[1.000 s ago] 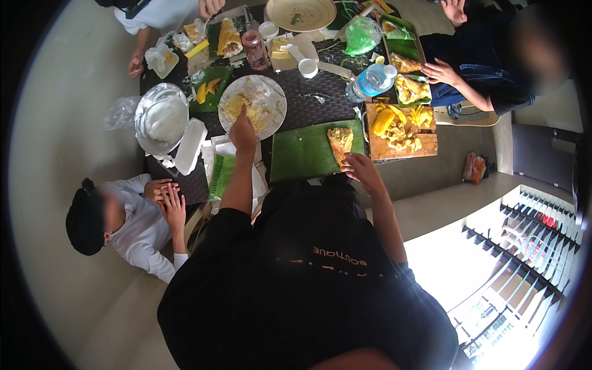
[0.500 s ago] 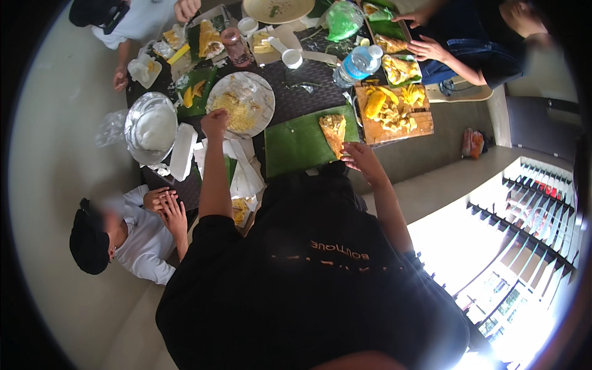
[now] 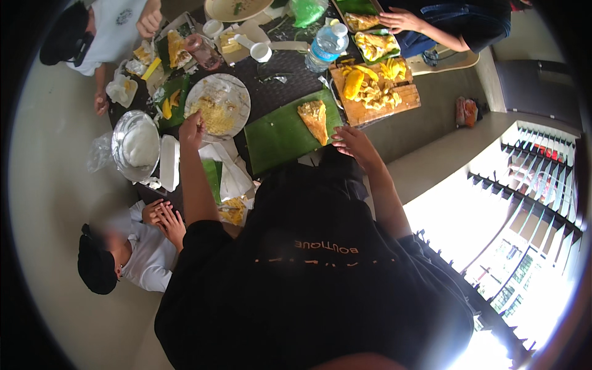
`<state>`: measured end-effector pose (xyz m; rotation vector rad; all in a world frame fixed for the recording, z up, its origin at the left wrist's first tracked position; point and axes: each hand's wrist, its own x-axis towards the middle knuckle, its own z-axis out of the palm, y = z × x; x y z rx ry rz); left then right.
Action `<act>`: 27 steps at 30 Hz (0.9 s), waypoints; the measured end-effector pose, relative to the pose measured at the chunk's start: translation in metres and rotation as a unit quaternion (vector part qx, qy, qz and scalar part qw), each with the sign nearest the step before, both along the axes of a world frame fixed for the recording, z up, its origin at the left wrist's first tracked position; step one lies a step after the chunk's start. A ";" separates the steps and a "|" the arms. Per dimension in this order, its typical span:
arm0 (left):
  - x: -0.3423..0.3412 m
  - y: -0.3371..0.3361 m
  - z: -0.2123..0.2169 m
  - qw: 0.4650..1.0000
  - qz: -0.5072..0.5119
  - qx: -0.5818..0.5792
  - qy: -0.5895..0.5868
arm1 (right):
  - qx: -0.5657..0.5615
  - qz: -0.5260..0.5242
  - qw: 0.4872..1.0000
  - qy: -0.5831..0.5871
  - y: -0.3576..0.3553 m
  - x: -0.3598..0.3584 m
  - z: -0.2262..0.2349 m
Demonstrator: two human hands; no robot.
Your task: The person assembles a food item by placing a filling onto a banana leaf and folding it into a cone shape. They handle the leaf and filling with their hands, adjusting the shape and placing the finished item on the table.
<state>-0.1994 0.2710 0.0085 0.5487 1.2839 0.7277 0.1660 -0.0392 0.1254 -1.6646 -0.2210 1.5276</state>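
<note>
My left hand (image 3: 192, 127) is at the near left rim of a round marbled plate (image 3: 242, 98), fingers pinched beside a pile of fine yellow shreds (image 3: 216, 118). What the pinch holds, if anything, is too small to make out. My right hand (image 3: 353, 145), fingers apart and holding nothing, reaches to the right edge of a green banana leaf (image 3: 271, 142). On that leaf lies a folded, wedge-shaped golden crepe (image 3: 314, 119) with crumbly topping, its narrow tip toward me. The right fingertips are just right of that tip.
Beyond the leaf stand a wooden board (image 3: 407, 97) with cut yellow fruit and a water bottle (image 3: 325, 48). A metal bowl (image 3: 117, 145) of white cream sits left, beside a white container (image 3: 169, 163). People surround the table; one co-worker's hand (image 3: 401, 21) is near leaf-lined trays.
The view has shifted and tilted, so the table things sit farther left. My right fingertips are slightly farther from the crepe's tip. My left hand stays at the plate's rim.
</note>
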 end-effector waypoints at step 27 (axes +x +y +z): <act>0.022 -0.029 -0.003 0.923 -0.158 0.203 0.287 | -0.071 0.036 0.997 -0.008 -0.005 -0.012 -0.001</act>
